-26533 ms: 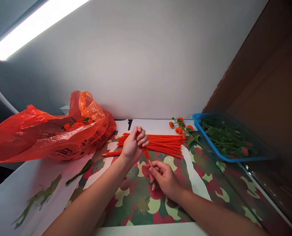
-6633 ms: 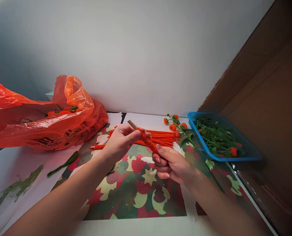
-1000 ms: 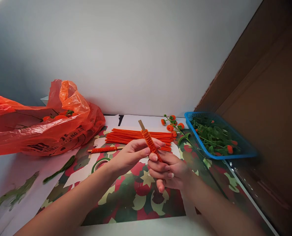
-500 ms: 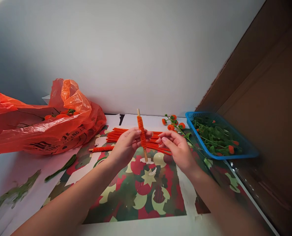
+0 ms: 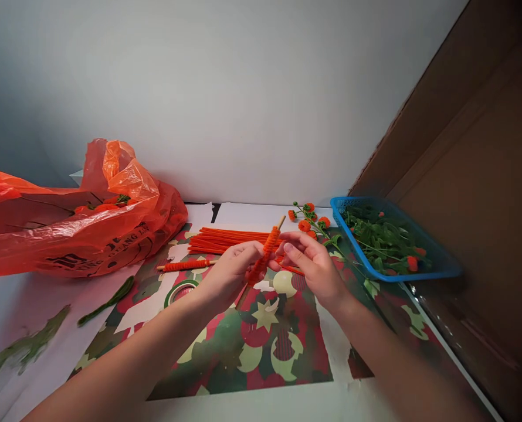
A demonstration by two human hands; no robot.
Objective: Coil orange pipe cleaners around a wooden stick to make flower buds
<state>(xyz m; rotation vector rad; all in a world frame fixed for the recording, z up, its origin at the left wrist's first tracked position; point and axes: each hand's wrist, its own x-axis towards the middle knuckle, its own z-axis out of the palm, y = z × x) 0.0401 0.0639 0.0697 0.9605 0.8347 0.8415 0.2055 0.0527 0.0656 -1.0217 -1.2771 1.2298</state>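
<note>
My left hand point(image 5: 234, 268) is closed around a thin wooden stick point(image 5: 281, 222) with an orange pipe cleaner point(image 5: 270, 243) coiled tightly along it. The stick leans, its top to the right. Close by on the right, my right hand point(image 5: 316, 266) has thumb and fingers drawn together beside the coil. What lies between those fingertips is too small to make out. Behind the hands is a bundle of straight orange pipe cleaners point(image 5: 217, 240). A second wrapped stick point(image 5: 184, 266) lies left of my left hand, near a green roll of tape point(image 5: 177, 291) partly covered by my forearm.
An orange plastic bag point(image 5: 111, 234) with orange flowers inside stands at left. Green pipe cleaners point(image 5: 107, 302) lie before it. Orange flowers on a stem point(image 5: 307, 225) rest at back right, beside a blue basket point(image 5: 370, 272) of greenery. Cardboard point(image 5: 472, 146) rises at right.
The wrapped stick has tipped from nearly upright to leaning right. My right hand has moved slightly left, closer to the coil. More of the tape roll shows now.
</note>
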